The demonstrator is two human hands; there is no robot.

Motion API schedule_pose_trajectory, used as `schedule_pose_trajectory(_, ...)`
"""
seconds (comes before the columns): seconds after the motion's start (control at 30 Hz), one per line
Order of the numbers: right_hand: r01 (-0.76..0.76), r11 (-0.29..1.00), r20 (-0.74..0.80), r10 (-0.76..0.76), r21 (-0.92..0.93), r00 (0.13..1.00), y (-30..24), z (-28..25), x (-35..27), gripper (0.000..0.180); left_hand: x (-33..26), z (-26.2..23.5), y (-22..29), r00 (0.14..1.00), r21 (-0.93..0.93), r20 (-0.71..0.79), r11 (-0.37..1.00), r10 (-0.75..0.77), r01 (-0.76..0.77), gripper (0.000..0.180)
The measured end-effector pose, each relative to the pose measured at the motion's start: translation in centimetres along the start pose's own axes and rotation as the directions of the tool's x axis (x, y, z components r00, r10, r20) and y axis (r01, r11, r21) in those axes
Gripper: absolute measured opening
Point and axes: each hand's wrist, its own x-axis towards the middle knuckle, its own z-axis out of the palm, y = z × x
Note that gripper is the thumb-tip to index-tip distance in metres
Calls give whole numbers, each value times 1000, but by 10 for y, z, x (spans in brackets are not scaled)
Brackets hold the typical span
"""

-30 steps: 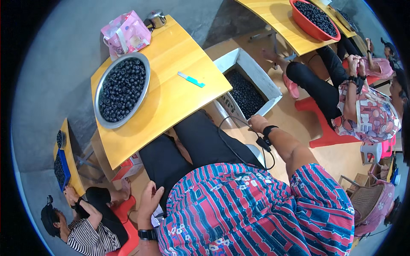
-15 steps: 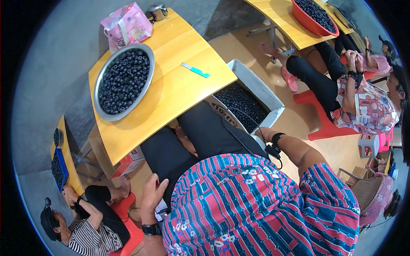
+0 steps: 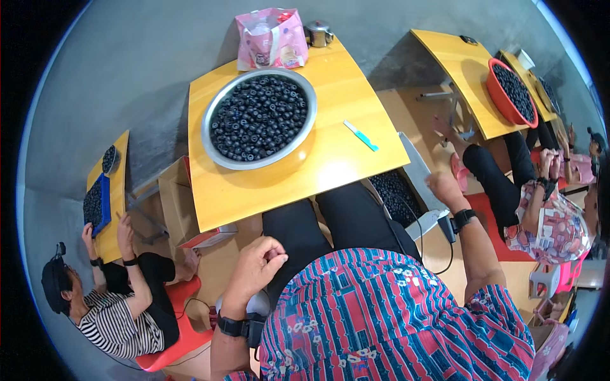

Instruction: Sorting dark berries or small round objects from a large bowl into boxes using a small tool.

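My left hand (image 3: 257,268) is raised above my left thigh with its fingers curled in; whatever may be inside is hidden. Over the edge of a white box (image 3: 414,159) at the right, my right hand (image 3: 446,189) is lifted, its fingers bent together, and I cannot make out anything in them. Dark round pieces (image 3: 397,198) lie in that box. On the yellow table (image 3: 330,168) ahead, a wide metal basin (image 3: 210,136) is full of glossy blue-black round pieces (image 3: 260,117), many with ring-like marks. A small knife (image 3: 362,136) with a turquoise handle lies right of the basin.
A pink bag (image 3: 272,41) and a metal lidded pot (image 3: 319,33) stand at the table's far edge. An open cardboard box (image 3: 175,200) is at its left. Co-workers sit left and right, by a blue tray (image 3: 101,203) and a red basin (image 3: 511,95) of dark pieces.
My left hand has risen and moved inward with fingers curling. My right hand has come up from beside the box. The view has shifted; the co-worker at left has raised both hands.
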Motion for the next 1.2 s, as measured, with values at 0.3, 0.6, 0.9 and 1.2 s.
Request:
schedule_pose_trajectory(0.3,360,818,-395,-180,448,901,-120,-71,63,21,44,24,-4,987,-46,-26,986,158,-159,9)
schedule_pose_trajectory(0.6,364,866,-417,-487,-342,767,21,-228,-2,24,-8,17,-50,991,-111,105,989,-85,96,9)
schedule_pose_trajectory(0.9,-376,649,-446,62,-662,893,121,-373,-132,20,21,13,-28,981,-74,195,997,22,-8,9)
schedule_pose_trajectory(1.2,275,858,24,-316,434,948,-108,-146,-52,15,43,33,-30,967,-114,221,989,122,-99,12)
